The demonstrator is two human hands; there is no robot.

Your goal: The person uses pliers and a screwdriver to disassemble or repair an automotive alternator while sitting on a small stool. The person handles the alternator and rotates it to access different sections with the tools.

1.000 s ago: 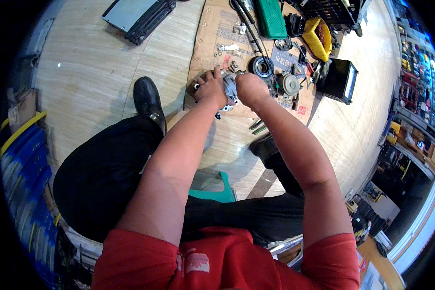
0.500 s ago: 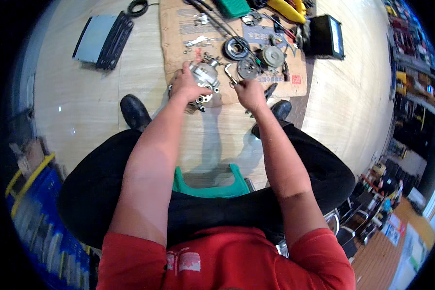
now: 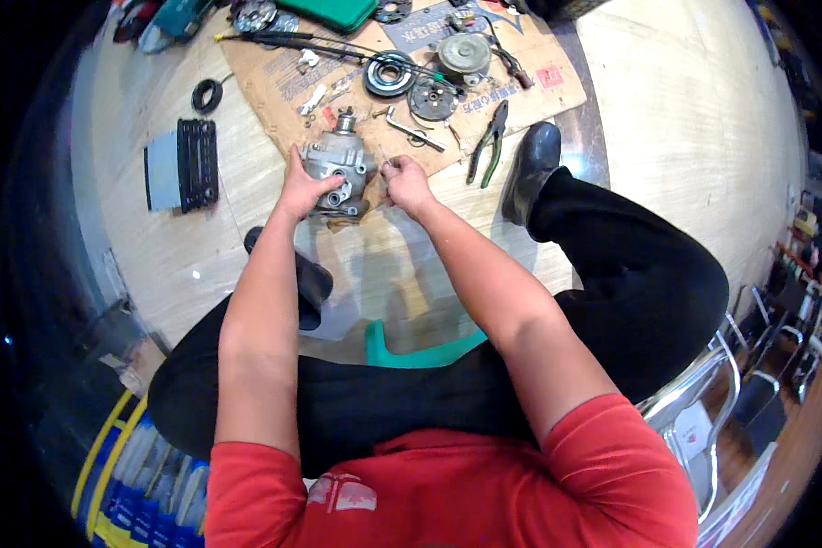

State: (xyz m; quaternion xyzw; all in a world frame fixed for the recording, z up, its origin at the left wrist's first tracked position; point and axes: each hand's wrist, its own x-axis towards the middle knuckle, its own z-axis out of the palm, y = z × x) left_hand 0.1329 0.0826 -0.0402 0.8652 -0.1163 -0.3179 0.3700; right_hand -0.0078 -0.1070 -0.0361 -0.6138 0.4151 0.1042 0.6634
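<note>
My left hand grips the near left side of a silver metal pump-like housing on the cardboard sheet, thumb on a port at its front. Just right of the housing, my right hand has its fingers bent together; anything in them is too small to make out. An L-shaped metal wrench lies beyond the right hand, and green-handled pliers lie to the right. A pulley ring, a dark disc and a round silver part lie farther back.
A black-fronted silver device and a coiled black ring are on the tiled floor at left. Long black cables and a green case lie at the back. My boots flank the cardboard; a green stool is beneath me.
The view has swung, shifting the floor items. My right hand has let go of the L-shaped wrench, now lying on the cardboard, and moved beside the housing. My left hand still grips the housing.
</note>
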